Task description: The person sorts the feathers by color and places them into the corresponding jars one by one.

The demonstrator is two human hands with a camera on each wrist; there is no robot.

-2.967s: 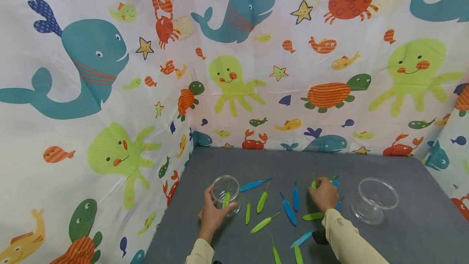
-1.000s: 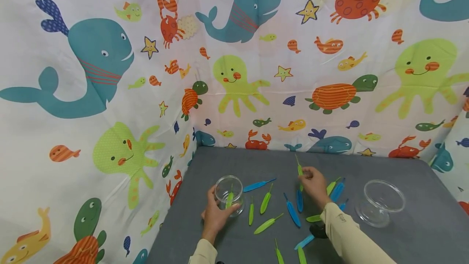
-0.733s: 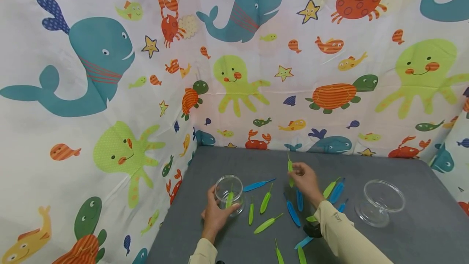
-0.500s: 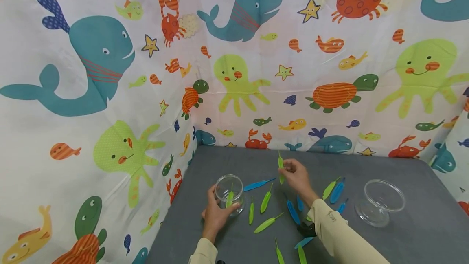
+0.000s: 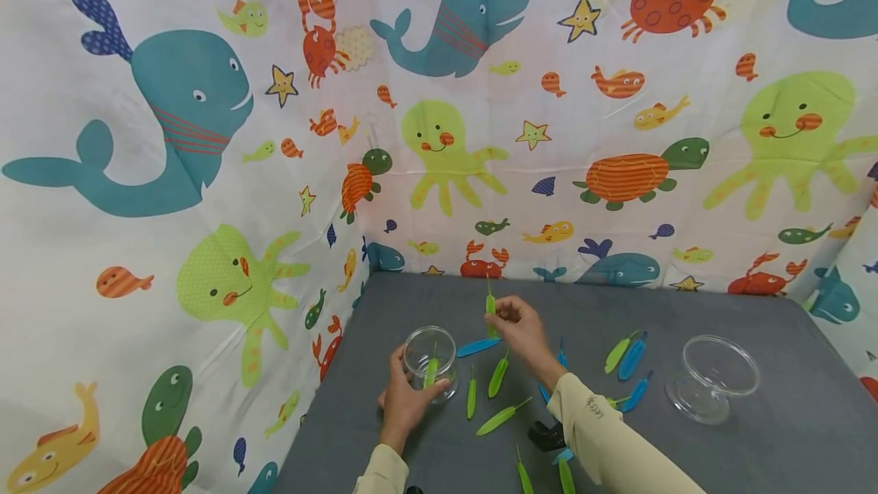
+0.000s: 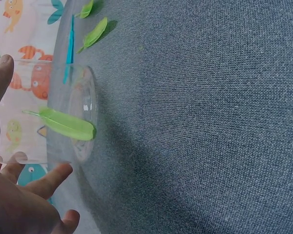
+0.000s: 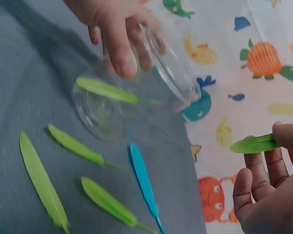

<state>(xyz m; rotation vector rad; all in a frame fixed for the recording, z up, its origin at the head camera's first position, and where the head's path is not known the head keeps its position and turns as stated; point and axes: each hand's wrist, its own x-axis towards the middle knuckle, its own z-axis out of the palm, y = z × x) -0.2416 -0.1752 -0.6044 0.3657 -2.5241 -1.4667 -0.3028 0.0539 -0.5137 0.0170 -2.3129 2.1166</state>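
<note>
My left hand [image 5: 405, 402] grips the side of a small clear glass jar [image 5: 446, 363] on the grey table. One green feather [image 6: 66, 125] stands inside the jar, quill up. Between thumb and fingertips my right hand [image 5: 527, 330] pinches another green feather [image 5: 490, 306], raised above the table with its quill upward, to the right of the jar and apart from it. In the right wrist view the held feather [image 7: 254, 144] is partly covered by the thumb. A blue feather [image 5: 478, 347] lies between the jar and my right hand.
Several green feathers [image 5: 503, 418] and blue feathers [image 5: 632, 358] lie scattered over the grey table [image 5: 686, 463]. A second glass, wide-mouthed and footed [image 5: 716, 372], stands at the right. A sea-animal curtain [image 5: 446, 174] hangs behind and at the left.
My right hand has lifted a green feather from the feathers at the right and carried it leftward toward the jar. The left hand has stayed on the jar.
</note>
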